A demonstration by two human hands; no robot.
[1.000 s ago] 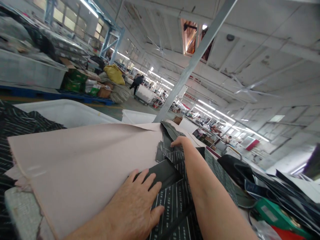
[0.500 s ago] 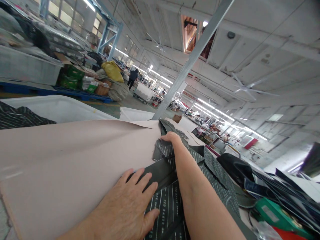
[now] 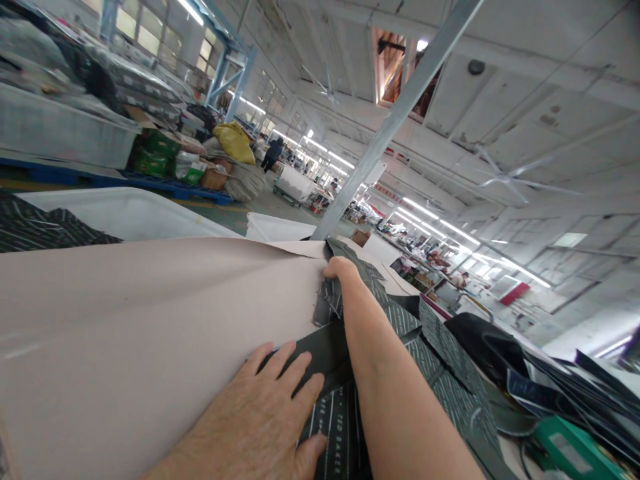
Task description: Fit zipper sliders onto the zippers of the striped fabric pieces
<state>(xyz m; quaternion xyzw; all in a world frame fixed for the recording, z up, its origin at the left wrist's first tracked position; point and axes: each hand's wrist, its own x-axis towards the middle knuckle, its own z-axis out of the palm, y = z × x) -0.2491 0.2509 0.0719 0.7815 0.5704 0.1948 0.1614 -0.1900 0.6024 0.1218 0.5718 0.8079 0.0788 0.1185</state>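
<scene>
My left hand (image 3: 260, 413) lies flat with fingers spread. Its fingertips rest on a plain dark strip of fabric (image 3: 325, 350), and under the thumb side is dark cloth with white printed lettering (image 3: 327, 420). Stretched out farther along, my right hand (image 3: 343, 268) is bent at the wrist and closed over the far part of the dark fabric; its thumb shows on the left and most fingers are hidden. Beside my right forearm runs a heap of printed dark pieces (image 3: 440, 347). A large pale sheet (image 3: 150, 333) spreads under and left of my left hand.
White bins (image 3: 120, 213) stand beyond the sheet, one with striped dark cloth (image 3: 50, 223). A green device (image 3: 575, 443) and stacked dark sheets (image 3: 565, 387) lie at the right. A slanting metal post (image 3: 380, 140) rises at the far end. A person (image 3: 273, 153) stands far off.
The view has swung slightly left, so the surroundings appear farther right. Both hands stay on the fabric, with the right hand slightly farther left against the pieces.
</scene>
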